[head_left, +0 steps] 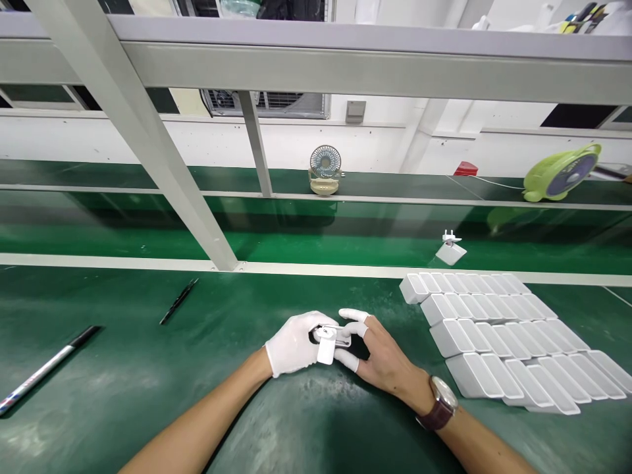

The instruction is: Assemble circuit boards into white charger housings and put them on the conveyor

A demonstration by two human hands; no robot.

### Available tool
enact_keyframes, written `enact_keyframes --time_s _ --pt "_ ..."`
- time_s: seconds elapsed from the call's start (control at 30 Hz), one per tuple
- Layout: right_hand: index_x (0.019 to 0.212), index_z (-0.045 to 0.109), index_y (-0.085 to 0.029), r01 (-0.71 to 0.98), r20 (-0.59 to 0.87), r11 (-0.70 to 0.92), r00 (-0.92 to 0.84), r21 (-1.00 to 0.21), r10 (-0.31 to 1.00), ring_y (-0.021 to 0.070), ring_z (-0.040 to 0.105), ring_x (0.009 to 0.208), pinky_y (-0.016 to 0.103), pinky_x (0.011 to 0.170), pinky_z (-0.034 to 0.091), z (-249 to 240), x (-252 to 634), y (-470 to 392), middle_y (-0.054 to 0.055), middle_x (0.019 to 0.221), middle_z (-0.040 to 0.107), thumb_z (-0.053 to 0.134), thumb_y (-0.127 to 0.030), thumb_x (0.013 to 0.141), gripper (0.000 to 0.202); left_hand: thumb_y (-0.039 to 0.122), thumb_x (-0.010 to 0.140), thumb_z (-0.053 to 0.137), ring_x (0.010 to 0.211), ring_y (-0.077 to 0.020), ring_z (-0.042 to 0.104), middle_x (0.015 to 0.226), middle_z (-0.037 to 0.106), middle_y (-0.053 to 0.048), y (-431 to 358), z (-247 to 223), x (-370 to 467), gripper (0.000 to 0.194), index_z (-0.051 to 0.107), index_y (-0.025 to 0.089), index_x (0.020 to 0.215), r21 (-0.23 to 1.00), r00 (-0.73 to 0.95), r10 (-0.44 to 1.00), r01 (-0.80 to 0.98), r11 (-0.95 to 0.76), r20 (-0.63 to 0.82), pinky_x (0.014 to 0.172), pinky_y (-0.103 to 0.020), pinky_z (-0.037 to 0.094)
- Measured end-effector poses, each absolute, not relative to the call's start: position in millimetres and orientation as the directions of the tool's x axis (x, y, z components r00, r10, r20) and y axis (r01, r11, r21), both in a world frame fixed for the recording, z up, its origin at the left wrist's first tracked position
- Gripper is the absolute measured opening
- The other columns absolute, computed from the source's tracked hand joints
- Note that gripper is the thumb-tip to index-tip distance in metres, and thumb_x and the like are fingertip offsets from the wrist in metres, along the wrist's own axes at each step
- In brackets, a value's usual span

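My left hand (pixel 296 345), in a white glove, is closed around a small white plastic housing (pixel 326 345) above the table. The housing looks partly hollow, with a flat tab facing me. At its right side, my right hand (pixel 378 355) pinches its edge between a middle finger and thumb in white finger cots, the index finger raised. Part of the housing is hidden by the fingers. Several rows of open white plastic cases (pixel 508 336) lie on the table to the right of my hands.
A white plug adapter (pixel 450 250) lies on the green belt (pixel 316 247) beyond the table's white edge strip. A marker (pixel 49 370) and a black pen (pixel 178 301) rest at left. A slanted metal post (pixel 143 141) crosses the left; fans (pixel 325 170) stand behind.
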State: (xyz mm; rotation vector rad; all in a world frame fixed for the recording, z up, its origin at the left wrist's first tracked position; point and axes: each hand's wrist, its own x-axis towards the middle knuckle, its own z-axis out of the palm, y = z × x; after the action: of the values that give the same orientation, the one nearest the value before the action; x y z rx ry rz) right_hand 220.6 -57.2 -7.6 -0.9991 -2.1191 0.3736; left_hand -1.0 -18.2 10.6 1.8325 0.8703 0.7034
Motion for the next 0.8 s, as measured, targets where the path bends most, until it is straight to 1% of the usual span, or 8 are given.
enact_keyframes --time_s 0.1,0.23,0.4,0.47,0.53,0.67,0.73,0.8 --pt "0.111 0.057 -0.022 0.513 0.516 0.634 -0.373 -0.578 0.771 0.0276 0.058 0.123 0.046 0.098 0.054 -4 223 -57 0.014 0.124 0.061 0.068 -0.029 0.093 0.022 0.030 0.077 0.082 0.093 -0.0188 0.070 0.105 0.072 -0.003 -17 9 -3 0.030 0.074 0.022 0.105 0.899 0.574 0.813 0.296 -0.322 0.102 0.085 -0.032 0.056" --pt "0.112 0.056 -0.023 0.504 0.534 0.653 -0.379 -0.566 0.755 0.0259 0.059 0.120 0.045 0.097 0.053 -3 224 -59 0.013 0.126 0.060 0.068 -0.028 0.093 0.022 0.027 0.075 0.082 0.092 -0.0197 0.070 0.104 0.072 -0.004 -16 8 -4 0.032 0.073 0.021 0.105 0.889 0.583 0.807 0.314 -0.334 0.097 0.084 -0.032 0.056" --pt "0.111 0.051 -0.023 0.520 0.439 0.616 -0.433 -0.592 0.787 0.0280 0.054 0.127 0.047 0.100 0.050 -8 223 -60 0.015 0.128 0.057 0.070 -0.032 0.092 0.028 0.035 0.075 0.084 0.094 -0.0211 0.071 0.104 0.071 -0.005 -18 7 -2 0.034 0.073 0.019 0.103 0.932 0.582 0.810 0.250 -0.264 0.073 0.087 -0.033 0.058" --pt "0.112 0.049 -0.022 0.530 0.405 0.604 -0.452 -0.595 0.795 0.0294 0.049 0.133 0.049 0.103 0.048 -9 224 -60 0.016 0.129 0.056 0.072 -0.032 0.090 0.033 0.036 0.073 0.085 0.094 -0.0216 0.071 0.104 0.071 -0.006 -18 7 -1 0.037 0.073 0.019 0.104 0.941 0.577 0.814 0.235 -0.245 0.068 0.086 -0.034 0.058" --pt "0.114 0.049 -0.022 0.533 0.391 0.588 -0.443 -0.608 0.807 0.0292 0.047 0.135 0.050 0.105 0.047 -8 226 -59 0.016 0.131 0.055 0.072 -0.032 0.090 0.035 0.034 0.074 0.084 0.093 -0.0214 0.071 0.105 0.071 -0.005 -17 8 -1 0.036 0.072 0.019 0.104 0.935 0.572 0.817 0.249 -0.253 0.069 0.085 -0.034 0.058" --pt "0.110 0.051 -0.023 0.524 0.414 0.571 -0.394 -0.632 0.820 0.0275 0.052 0.130 0.048 0.101 0.049 -1 227 -59 0.013 0.126 0.059 0.069 -0.031 0.092 0.027 0.028 0.077 0.080 0.093 -0.0208 0.070 0.105 0.072 -0.004 -16 8 -2 0.029 0.072 0.022 0.104 0.898 0.577 0.813 0.309 -0.313 0.085 0.085 -0.034 0.056" --pt "0.109 0.053 -0.024 0.508 0.449 0.598 -0.395 -0.621 0.802 0.0264 0.056 0.125 0.046 0.099 0.051 1 228 -59 0.012 0.122 0.061 0.067 -0.029 0.093 0.022 0.028 0.076 0.080 0.092 -0.0210 0.070 0.104 0.072 -0.004 -16 6 -2 0.030 0.072 0.021 0.105 0.898 0.579 0.811 0.308 -0.313 0.084 0.084 -0.034 0.056" --pt "0.110 0.055 -0.023 0.481 0.485 0.631 -0.405 -0.608 0.775 0.0251 0.059 0.120 0.044 0.097 0.052 1 228 -58 0.013 0.123 0.061 0.067 -0.026 0.094 0.020 0.029 0.076 0.080 0.092 -0.0211 0.069 0.103 0.072 -0.005 -15 4 -2 0.031 0.073 0.021 0.105 0.898 0.574 0.815 0.312 -0.309 0.080 0.084 -0.034 0.056"
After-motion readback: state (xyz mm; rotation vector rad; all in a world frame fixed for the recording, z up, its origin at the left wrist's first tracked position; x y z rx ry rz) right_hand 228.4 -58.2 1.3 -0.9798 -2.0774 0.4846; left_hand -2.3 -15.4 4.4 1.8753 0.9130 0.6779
